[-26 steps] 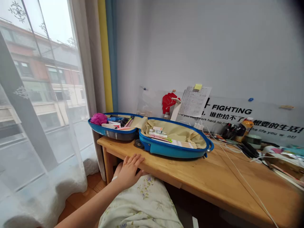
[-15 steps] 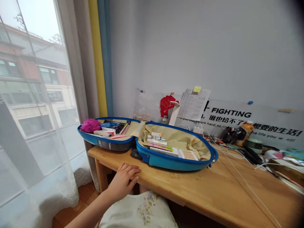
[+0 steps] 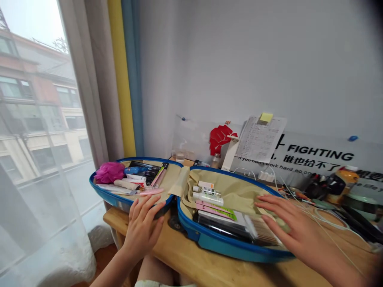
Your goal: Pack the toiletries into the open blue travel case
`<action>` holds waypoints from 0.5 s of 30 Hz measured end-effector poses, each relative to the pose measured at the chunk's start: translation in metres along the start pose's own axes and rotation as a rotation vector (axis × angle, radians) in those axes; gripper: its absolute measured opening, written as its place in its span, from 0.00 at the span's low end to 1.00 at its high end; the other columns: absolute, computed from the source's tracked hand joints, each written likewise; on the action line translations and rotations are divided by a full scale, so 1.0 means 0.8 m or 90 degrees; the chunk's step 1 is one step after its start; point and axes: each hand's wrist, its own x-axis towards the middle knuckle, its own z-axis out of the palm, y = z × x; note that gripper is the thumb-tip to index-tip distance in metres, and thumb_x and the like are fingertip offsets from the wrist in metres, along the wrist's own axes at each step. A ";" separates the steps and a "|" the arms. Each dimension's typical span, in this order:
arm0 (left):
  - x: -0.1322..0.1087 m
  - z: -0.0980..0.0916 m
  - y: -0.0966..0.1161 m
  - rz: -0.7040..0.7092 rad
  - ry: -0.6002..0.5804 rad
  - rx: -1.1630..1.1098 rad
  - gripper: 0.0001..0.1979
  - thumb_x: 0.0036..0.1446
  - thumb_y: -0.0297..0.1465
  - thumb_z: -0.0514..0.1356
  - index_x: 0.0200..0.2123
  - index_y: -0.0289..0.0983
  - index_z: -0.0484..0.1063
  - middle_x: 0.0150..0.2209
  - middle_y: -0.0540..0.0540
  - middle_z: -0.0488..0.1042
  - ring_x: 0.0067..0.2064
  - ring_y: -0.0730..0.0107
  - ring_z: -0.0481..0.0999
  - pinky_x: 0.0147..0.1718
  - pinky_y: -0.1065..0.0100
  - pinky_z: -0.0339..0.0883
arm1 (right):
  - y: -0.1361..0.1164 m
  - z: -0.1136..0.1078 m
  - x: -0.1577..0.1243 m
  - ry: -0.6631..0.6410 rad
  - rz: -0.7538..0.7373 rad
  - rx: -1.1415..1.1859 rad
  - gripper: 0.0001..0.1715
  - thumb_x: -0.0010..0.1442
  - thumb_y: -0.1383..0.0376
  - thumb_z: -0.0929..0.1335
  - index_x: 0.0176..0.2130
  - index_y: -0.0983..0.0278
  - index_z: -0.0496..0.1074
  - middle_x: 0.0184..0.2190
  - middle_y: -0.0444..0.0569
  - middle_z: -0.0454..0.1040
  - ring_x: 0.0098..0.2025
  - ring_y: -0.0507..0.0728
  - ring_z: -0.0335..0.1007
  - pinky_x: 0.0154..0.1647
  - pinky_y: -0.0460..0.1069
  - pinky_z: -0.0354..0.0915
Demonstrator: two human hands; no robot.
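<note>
A small blue suitcase [image 3: 233, 246] lies spread open on the wooden table, cream lining showing in both halves. My left hand [image 3: 145, 223], fingers stretched out, is at the front rim of the left half; whether it touches is unclear. Over the right end of the other half is my right hand [image 3: 289, 221], open and slightly blurred, with nothing in it. A purple bath puff [image 3: 110, 172], a blue item [image 3: 134, 170] and a pink-handled item [image 3: 151, 191] lie in the left half. The right half holds small bottles [image 3: 208, 198], a pink-and-green packet [image 3: 216, 210] and a dark flat box [image 3: 224, 230].
The wooden table [image 3: 176, 255] runs along the wall. White cables [image 3: 335, 225], an orange-labelled bottle [image 3: 342, 183] and other clutter stand at the right. Clipped papers [image 3: 261, 139] hang behind the suitcase. Curtains [image 3: 115, 79] and a window are on the left.
My right hand has come into view from the right over the suitcase. My left hand has risen from the table edge to the left half's rim. The view has moved closer.
</note>
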 end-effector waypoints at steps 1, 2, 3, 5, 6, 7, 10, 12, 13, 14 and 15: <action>0.004 0.003 -0.007 -0.013 0.005 0.014 0.18 0.58 0.30 0.54 0.52 0.42 0.67 0.54 0.44 0.70 0.60 0.59 0.62 0.62 0.52 0.44 | -0.009 0.006 0.013 -0.061 -0.001 0.013 0.20 0.60 0.51 0.61 0.43 0.58 0.75 0.46 0.52 0.75 0.49 0.59 0.70 0.51 0.58 0.67; 0.006 0.006 -0.013 -0.022 0.005 0.025 0.18 0.58 0.30 0.53 0.52 0.41 0.66 0.53 0.44 0.71 0.60 0.58 0.62 0.62 0.52 0.42 | -0.017 0.013 0.026 -0.121 -0.001 0.024 0.21 0.60 0.51 0.61 0.43 0.58 0.75 0.45 0.52 0.75 0.48 0.59 0.71 0.50 0.57 0.67; 0.007 0.009 -0.018 -0.026 0.001 0.032 0.18 0.59 0.30 0.53 0.52 0.40 0.66 0.53 0.44 0.71 0.59 0.59 0.62 0.63 0.52 0.41 | -0.023 0.020 0.037 -0.180 -0.001 0.033 0.21 0.61 0.52 0.60 0.43 0.58 0.75 0.44 0.52 0.76 0.47 0.59 0.71 0.49 0.57 0.68; 0.005 0.014 -0.025 -0.023 -0.008 0.039 0.17 0.59 0.30 0.53 0.52 0.40 0.66 0.51 0.45 0.73 0.57 0.60 0.65 0.63 0.53 0.39 | -0.031 0.035 0.055 -0.286 -0.011 0.040 0.19 0.61 0.56 0.60 0.44 0.59 0.75 0.42 0.52 0.76 0.45 0.59 0.72 0.49 0.56 0.67; 0.004 0.015 -0.027 -0.018 -0.013 0.038 0.17 0.59 0.30 0.53 0.52 0.41 0.67 0.50 0.45 0.74 0.56 0.61 0.66 0.63 0.54 0.39 | -0.034 0.043 0.063 -0.327 -0.019 0.037 0.19 0.61 0.58 0.60 0.44 0.59 0.75 0.42 0.52 0.77 0.44 0.59 0.72 0.48 0.56 0.67; 0.004 0.016 -0.028 -0.014 -0.019 0.034 0.17 0.59 0.30 0.53 0.51 0.41 0.67 0.49 0.46 0.74 0.54 0.62 0.68 0.63 0.55 0.39 | -0.035 0.051 0.070 -0.355 -0.025 0.033 0.19 0.61 0.60 0.60 0.44 0.60 0.75 0.41 0.52 0.77 0.44 0.59 0.73 0.48 0.56 0.67; 0.003 0.018 -0.028 -0.026 -0.033 0.011 0.14 0.59 0.30 0.53 0.48 0.43 0.69 0.46 0.48 0.76 0.50 0.64 0.71 0.61 0.56 0.42 | -0.036 0.072 0.084 -0.393 -0.038 0.027 0.18 0.60 0.62 0.60 0.44 0.61 0.75 0.40 0.53 0.77 0.43 0.60 0.73 0.47 0.56 0.68; 0.001 0.018 -0.026 -0.037 -0.045 -0.007 0.13 0.59 0.30 0.53 0.47 0.44 0.70 0.45 0.49 0.77 0.47 0.64 0.72 0.60 0.56 0.43 | -0.035 0.081 0.090 -0.379 -0.042 0.030 0.18 0.60 0.62 0.61 0.44 0.61 0.75 0.40 0.52 0.78 0.43 0.59 0.74 0.46 0.55 0.69; 0.000 0.018 -0.025 -0.039 -0.052 -0.012 0.13 0.59 0.30 0.53 0.46 0.44 0.70 0.44 0.49 0.77 0.47 0.64 0.72 0.60 0.56 0.44 | -0.035 0.082 0.092 -0.368 -0.045 0.032 0.17 0.59 0.62 0.61 0.44 0.60 0.75 0.40 0.51 0.78 0.43 0.59 0.74 0.45 0.55 0.69; -0.002 0.017 -0.025 -0.040 -0.061 -0.015 0.14 0.58 0.30 0.53 0.47 0.45 0.70 0.44 0.49 0.77 0.47 0.63 0.73 0.59 0.56 0.44 | -0.035 0.083 0.093 -0.354 -0.048 0.033 0.17 0.59 0.62 0.62 0.43 0.60 0.76 0.39 0.51 0.78 0.42 0.59 0.74 0.45 0.55 0.69; -0.004 0.016 -0.025 -0.041 -0.074 -0.018 0.14 0.58 0.30 0.53 0.47 0.46 0.69 0.44 0.50 0.77 0.47 0.63 0.73 0.58 0.55 0.46 | -0.034 0.082 0.093 -0.342 -0.053 0.032 0.16 0.59 0.62 0.62 0.43 0.59 0.76 0.39 0.50 0.78 0.41 0.59 0.75 0.44 0.55 0.70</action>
